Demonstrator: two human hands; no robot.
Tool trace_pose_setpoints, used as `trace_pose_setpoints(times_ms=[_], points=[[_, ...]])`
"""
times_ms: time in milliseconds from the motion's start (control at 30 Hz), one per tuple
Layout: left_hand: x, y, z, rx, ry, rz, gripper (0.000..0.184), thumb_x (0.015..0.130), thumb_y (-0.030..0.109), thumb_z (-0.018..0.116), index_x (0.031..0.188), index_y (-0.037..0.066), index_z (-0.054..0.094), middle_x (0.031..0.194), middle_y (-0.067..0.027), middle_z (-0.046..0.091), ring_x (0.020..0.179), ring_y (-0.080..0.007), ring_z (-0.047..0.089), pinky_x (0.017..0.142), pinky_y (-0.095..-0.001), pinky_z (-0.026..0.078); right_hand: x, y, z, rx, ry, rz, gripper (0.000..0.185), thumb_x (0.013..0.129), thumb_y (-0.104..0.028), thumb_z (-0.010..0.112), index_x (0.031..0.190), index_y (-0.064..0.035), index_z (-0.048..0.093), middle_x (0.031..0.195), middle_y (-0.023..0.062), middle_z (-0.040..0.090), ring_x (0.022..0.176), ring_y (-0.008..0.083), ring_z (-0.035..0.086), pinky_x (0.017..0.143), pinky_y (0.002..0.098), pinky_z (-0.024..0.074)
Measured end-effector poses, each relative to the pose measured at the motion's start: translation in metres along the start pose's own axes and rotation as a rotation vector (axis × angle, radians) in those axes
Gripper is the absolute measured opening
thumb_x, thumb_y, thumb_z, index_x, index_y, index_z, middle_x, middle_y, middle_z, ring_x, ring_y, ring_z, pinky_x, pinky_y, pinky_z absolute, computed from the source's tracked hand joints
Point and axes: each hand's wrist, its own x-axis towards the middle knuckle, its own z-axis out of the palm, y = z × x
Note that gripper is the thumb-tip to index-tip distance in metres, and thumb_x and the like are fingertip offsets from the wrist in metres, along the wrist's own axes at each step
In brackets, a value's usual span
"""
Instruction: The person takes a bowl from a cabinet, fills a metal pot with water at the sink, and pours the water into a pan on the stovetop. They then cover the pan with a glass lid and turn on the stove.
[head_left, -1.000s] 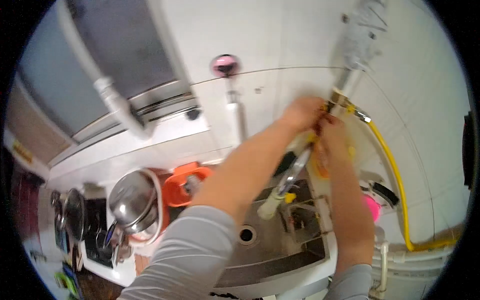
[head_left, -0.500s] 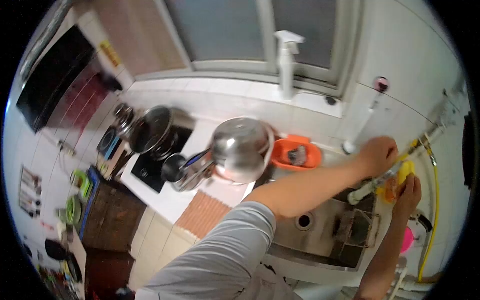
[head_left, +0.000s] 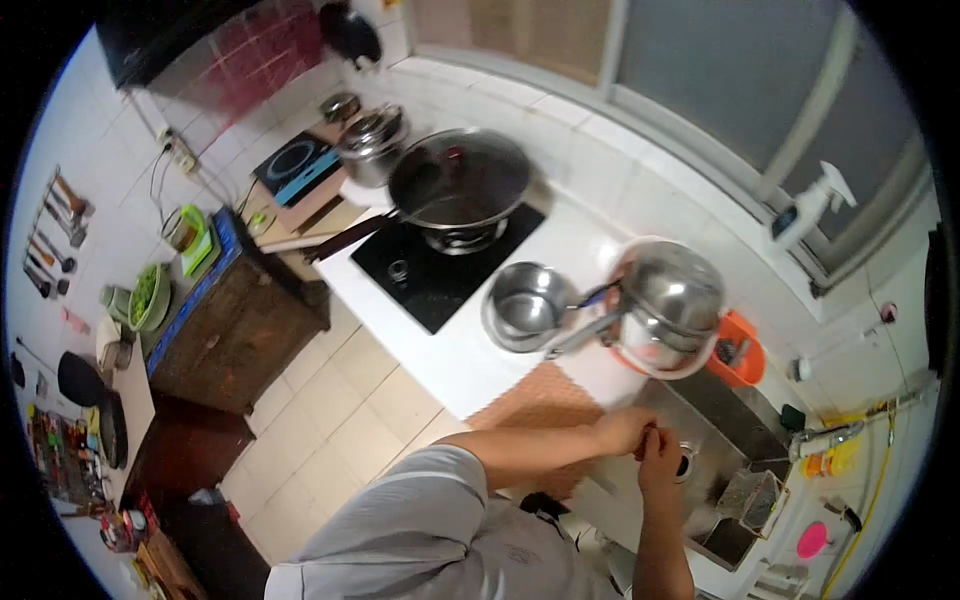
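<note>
Over the left part of the steel sink [head_left: 715, 425], my two hands meet in front of my body. My left hand [head_left: 628, 432] is closed, its fingers curled against the other hand. My right hand [head_left: 660, 462] is closed too, fingertips pressed to the left one. A small dark reddish spot shows between them, too small to name. Beneath the right hand lies the sink drain [head_left: 685, 465], partly covered. A wire rack [head_left: 765, 503] sits at the sink's right end, below the faucet [head_left: 830, 436] and a yellow item [head_left: 835, 460].
A steel bowl [head_left: 675, 295] stands upturned beside an orange basket [head_left: 738, 350]. To its left are a steel saucepan [head_left: 530, 300] and a lidded wok [head_left: 458, 185] on the black cooktop [head_left: 400, 275]. A brown mat [head_left: 540, 400] covers the counter's front edge. A spray bottle [head_left: 812, 205] stands on the sill.
Both hands have left the faucet and the yellow item by the wall and come together over the sink's left part. My view has turned left, bringing in more of the cooktop and floor.
</note>
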Motion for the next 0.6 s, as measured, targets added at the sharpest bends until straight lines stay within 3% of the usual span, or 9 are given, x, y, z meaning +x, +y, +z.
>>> trace_pose_setpoints(times_ms=[67,167,233,333,433,600], points=[[-0.037,-0.039,-0.042,0.025,-0.03,-0.124,0.015,0.076,0.01,0.059,0.086,-0.001,0.061,0.085,-0.0178,0.064,0.083,-0.0303,0.063,0.074,-0.0414,0.048,0.005,0.018,0.067,-0.073,-0.095,-0.071,0.02,0.091,-0.013,0.048,0.094,0.0049,0.057,0.083,0.0124,0.06,0.073,0.0181,0.057,0.065,0.032,0.0463],[-0.084,-0.099,-0.085,0.092,0.156,-0.028,0.025,0.073,0.008,0.058,0.098,0.004,0.062,0.093,-0.0182,0.064,0.09,-0.0346,0.06,0.08,-0.0413,0.047,0.008,0.007,0.147,-0.109,-0.18,-0.189,0.018,0.091,-0.012,0.048,0.099,0.0033,0.055,0.083,0.009,0.058,0.069,0.0137,0.054,0.06,0.0269,0.045],[-0.113,-0.107,-0.126,0.071,0.254,0.0,0.026,0.074,0.007,0.057,0.099,0.004,0.062,0.093,-0.0181,0.064,0.088,-0.0347,0.06,0.079,-0.0411,0.048,-0.001,-0.067,0.184,-0.036,-0.213,-0.248,0.019,0.091,-0.01,0.048,0.102,0.0037,0.055,0.085,0.0086,0.058,0.072,0.0132,0.055,0.062,0.0262,0.0453],[-0.148,-0.131,-0.17,-0.016,0.263,-0.17,0.026,0.075,0.004,0.054,0.1,0.004,0.063,0.093,-0.0178,0.064,0.085,-0.0339,0.061,0.077,-0.0402,0.048,0.015,-0.053,0.236,-0.022,-0.399,-0.145,0.022,0.09,-0.011,0.05,0.106,0.004,0.054,0.087,0.0082,0.059,0.077,0.0138,0.056,0.067,0.0271,0.0462],[-0.187,-0.182,-0.184,-0.046,0.523,-0.215,0.023,0.078,0.004,0.053,0.099,0.003,0.062,0.092,-0.0182,0.063,0.082,-0.0309,0.062,0.077,-0.0376,0.049,0.016,-0.051,0.28,0.061,-0.503,-0.028,0.026,0.087,-0.013,0.054,0.106,0.0035,0.056,0.098,0.0177,0.062,0.09,0.0277,0.06,0.08,0.034,0.046],[-0.277,-0.22,-0.226,-0.099,0.827,-0.482,0.018,0.084,0.006,0.053,0.098,-0.001,0.061,0.091,-0.0195,0.063,0.08,-0.0293,0.062,0.074,-0.0342,0.05,0.005,-0.07,0.347,-0.013,-0.552,-0.13,0.032,0.087,-0.015,0.055,0.112,0.0037,0.054,0.106,0.0195,0.06,0.093,0.0271,0.06,0.081,0.0343,0.0467]])
